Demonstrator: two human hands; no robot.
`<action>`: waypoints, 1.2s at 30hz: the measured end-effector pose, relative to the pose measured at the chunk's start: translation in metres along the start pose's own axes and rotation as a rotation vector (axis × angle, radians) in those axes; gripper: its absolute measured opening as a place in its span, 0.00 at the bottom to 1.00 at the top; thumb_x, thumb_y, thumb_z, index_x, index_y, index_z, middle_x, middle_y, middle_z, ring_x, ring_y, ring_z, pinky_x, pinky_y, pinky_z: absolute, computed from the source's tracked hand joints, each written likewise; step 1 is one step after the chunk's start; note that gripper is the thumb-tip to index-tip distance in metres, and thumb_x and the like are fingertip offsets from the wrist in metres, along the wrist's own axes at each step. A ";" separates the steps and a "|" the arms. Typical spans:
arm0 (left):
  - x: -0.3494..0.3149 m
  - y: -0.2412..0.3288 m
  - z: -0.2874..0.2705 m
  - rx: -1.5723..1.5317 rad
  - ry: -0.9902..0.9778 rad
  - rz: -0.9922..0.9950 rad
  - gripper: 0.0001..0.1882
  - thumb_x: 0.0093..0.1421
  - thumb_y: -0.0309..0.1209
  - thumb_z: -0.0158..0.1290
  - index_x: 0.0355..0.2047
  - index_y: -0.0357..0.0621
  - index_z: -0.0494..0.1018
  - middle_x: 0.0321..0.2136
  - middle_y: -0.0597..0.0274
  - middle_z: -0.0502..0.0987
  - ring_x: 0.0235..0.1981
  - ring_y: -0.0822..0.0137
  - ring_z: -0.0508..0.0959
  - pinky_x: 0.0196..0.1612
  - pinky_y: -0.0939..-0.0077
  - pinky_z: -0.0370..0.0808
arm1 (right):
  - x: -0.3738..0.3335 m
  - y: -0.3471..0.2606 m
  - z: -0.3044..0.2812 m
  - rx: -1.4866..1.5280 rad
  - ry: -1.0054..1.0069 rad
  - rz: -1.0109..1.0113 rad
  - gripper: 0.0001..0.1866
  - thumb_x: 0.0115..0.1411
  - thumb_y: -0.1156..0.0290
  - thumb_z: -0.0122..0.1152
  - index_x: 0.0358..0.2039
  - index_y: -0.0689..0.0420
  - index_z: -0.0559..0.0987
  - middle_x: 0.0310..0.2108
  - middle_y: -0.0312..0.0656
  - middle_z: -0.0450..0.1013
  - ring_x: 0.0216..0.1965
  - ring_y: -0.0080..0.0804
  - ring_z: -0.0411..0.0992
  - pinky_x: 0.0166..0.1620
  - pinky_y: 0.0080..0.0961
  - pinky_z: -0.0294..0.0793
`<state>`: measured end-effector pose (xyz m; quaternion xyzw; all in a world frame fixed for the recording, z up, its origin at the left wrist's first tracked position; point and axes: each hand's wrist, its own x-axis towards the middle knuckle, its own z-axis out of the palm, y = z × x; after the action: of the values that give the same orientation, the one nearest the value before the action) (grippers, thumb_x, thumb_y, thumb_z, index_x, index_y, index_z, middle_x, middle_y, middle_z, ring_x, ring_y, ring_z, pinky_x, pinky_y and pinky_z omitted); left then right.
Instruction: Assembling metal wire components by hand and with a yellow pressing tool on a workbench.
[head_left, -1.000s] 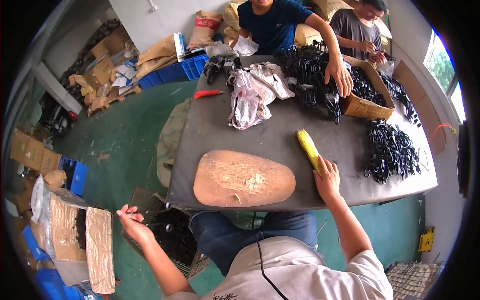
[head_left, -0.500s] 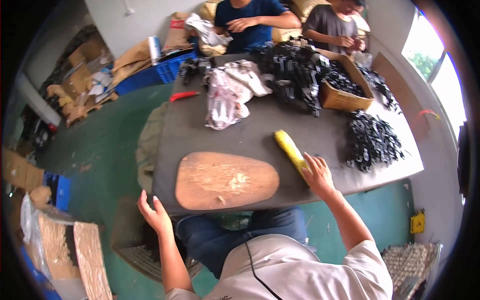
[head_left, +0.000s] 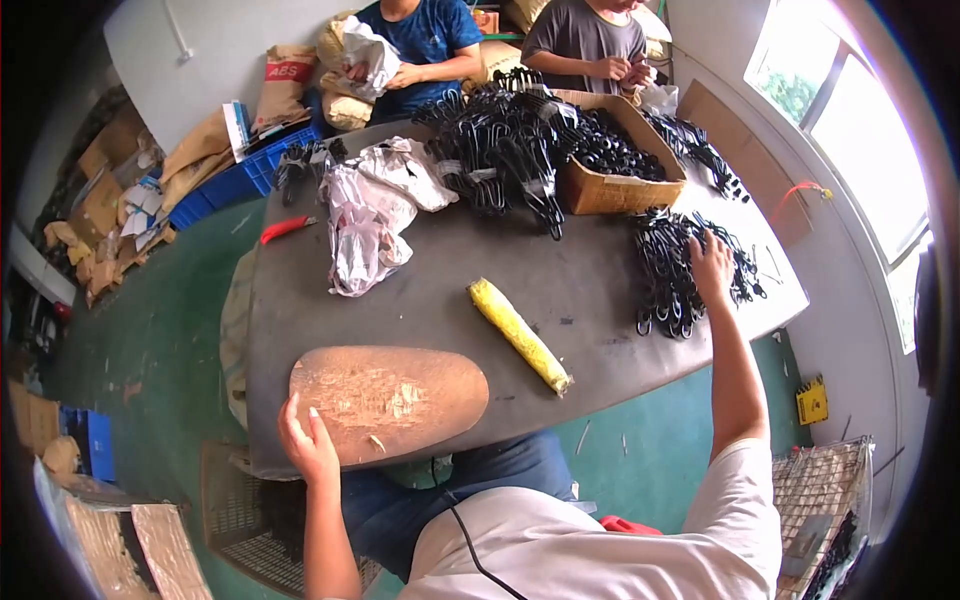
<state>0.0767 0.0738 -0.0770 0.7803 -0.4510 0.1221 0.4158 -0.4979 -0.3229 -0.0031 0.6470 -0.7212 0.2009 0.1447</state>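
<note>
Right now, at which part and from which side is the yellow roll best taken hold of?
I would grip the yellow roll around its middle, from above and the right, using the right hand. It is long and slim, lies slanted on the table, and both long sides look free for thumb and fingers.

"What's by the back wall (head_left: 225, 75)?"
"A brown sack (head_left: 283, 100), near a blue crate (head_left: 213, 194)."
"And on the right?"
"A bright window (head_left: 860, 130), a yellow panel (head_left: 812, 402) low down, and a wire rack (head_left: 830, 475) near that."
</note>
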 end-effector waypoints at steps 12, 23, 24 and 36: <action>0.005 -0.001 0.022 0.173 -0.080 -0.046 0.16 0.65 0.28 0.51 0.52 0.38 0.71 0.48 0.48 0.76 0.51 0.48 0.74 0.56 0.56 0.68 | 0.119 0.098 0.084 -0.208 -0.418 0.323 0.48 0.62 0.29 0.39 0.70 0.55 0.59 0.67 0.58 0.58 0.69 0.53 0.56 0.68 0.48 0.55; 0.002 0.004 0.023 0.179 -0.107 -0.105 0.13 0.64 0.28 0.51 0.48 0.37 0.73 0.45 0.50 0.77 0.49 0.48 0.75 0.55 0.57 0.68 | 0.131 0.114 0.096 0.174 -0.455 0.163 0.44 0.57 0.32 0.53 0.59 0.58 0.73 0.57 0.58 0.71 0.59 0.50 0.69 0.62 0.38 0.65; 0.002 0.004 0.023 0.176 -0.106 -0.106 0.13 0.64 0.28 0.51 0.48 0.37 0.73 0.45 0.50 0.77 0.49 0.48 0.75 0.55 0.57 0.68 | 0.130 0.110 0.092 0.217 -0.470 0.165 0.44 0.57 0.32 0.53 0.58 0.60 0.73 0.56 0.59 0.71 0.59 0.50 0.69 0.62 0.39 0.65; 0.002 0.003 0.021 0.131 -0.057 -0.053 0.14 0.63 0.26 0.51 0.49 0.39 0.73 0.44 0.53 0.78 0.47 0.51 0.76 0.53 0.58 0.70 | 0.086 0.053 0.069 0.270 -0.405 0.117 0.44 0.59 0.36 0.57 0.59 0.65 0.72 0.59 0.63 0.67 0.63 0.55 0.64 0.65 0.41 0.61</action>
<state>0.0712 0.0561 -0.0871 0.8207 -0.4327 0.1179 0.3539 -0.5571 -0.4268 -0.0286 0.6448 -0.7383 0.1694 -0.1024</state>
